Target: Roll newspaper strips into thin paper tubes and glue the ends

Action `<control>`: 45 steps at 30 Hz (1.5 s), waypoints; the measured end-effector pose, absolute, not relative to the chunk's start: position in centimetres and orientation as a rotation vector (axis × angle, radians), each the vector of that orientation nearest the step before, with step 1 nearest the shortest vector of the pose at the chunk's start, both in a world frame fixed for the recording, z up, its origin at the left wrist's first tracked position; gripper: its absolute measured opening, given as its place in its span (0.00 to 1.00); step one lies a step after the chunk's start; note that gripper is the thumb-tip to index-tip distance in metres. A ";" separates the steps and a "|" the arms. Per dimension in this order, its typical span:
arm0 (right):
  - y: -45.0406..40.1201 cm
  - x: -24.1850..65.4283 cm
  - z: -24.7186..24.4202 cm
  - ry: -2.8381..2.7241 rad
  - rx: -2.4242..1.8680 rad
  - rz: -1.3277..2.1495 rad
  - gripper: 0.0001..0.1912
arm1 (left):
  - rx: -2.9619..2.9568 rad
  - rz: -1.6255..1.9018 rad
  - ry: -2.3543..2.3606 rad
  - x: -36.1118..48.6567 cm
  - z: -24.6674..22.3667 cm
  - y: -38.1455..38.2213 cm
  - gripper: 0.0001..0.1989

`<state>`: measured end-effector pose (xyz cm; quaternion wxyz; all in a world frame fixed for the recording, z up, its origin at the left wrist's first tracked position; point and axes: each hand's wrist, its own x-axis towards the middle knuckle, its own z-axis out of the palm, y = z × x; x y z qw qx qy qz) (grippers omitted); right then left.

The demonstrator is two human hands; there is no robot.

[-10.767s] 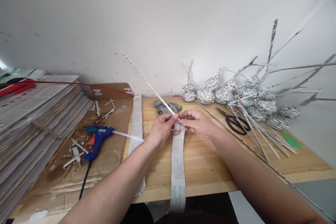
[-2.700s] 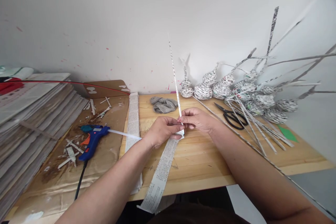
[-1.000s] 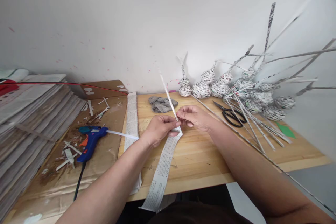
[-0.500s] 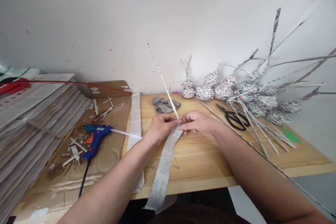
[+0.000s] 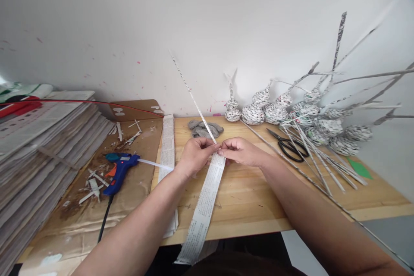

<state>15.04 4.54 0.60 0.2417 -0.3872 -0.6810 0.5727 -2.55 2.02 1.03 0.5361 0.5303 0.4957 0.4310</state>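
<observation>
Over the middle of the wooden table, my left hand (image 5: 201, 155) pinches a newspaper strip (image 5: 204, 198) where it narrows into a thin rolled paper stick (image 5: 193, 99). The stick slants up and left toward the wall. My right hand (image 5: 237, 152) meets the left one there, thumb and fingertips closed on the strip's upper end. Flat and printed, the strip hangs down over the table's front edge toward my lap. Fingers partly hide the spot where flat paper turns into roll. Behind my hands lies a grey cloth, perhaps a glove (image 5: 207, 129).
At left, a blue glue gun (image 5: 120, 174) rests on cardboard (image 5: 129, 207) beside a tall newspaper stack (image 5: 48, 159). Cut strips (image 5: 168, 138) lie left of my hands. Black scissors (image 5: 287, 144), loose paper sticks (image 5: 318, 159) and several woven gourd shapes (image 5: 253, 113) occupy the right.
The rolled stick has tilted further left, and its tip sits lower. Both hands have shifted slightly left, and the hanging strip looks straighter and flatter.
</observation>
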 end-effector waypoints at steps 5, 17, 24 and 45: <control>4.6 15.1 0.2 -1.975 -1.041 1.487 0.12 | 1.263 1.030 1.172 -2.8 0.7 2.2 0.16; 5.1 16.9 1.4 -2.177 -1.143 1.478 0.13 | 1.135 1.017 1.048 -2.4 1.0 2.0 0.15; 4.8 16.1 1.8 -1.864 -0.862 1.563 0.23 | 1.159 0.882 0.936 -2.1 0.5 1.6 0.16; 4.8 15.5 0.9 -1.674 -0.896 1.662 0.14 | 1.204 0.783 0.954 -2.0 0.3 1.3 0.14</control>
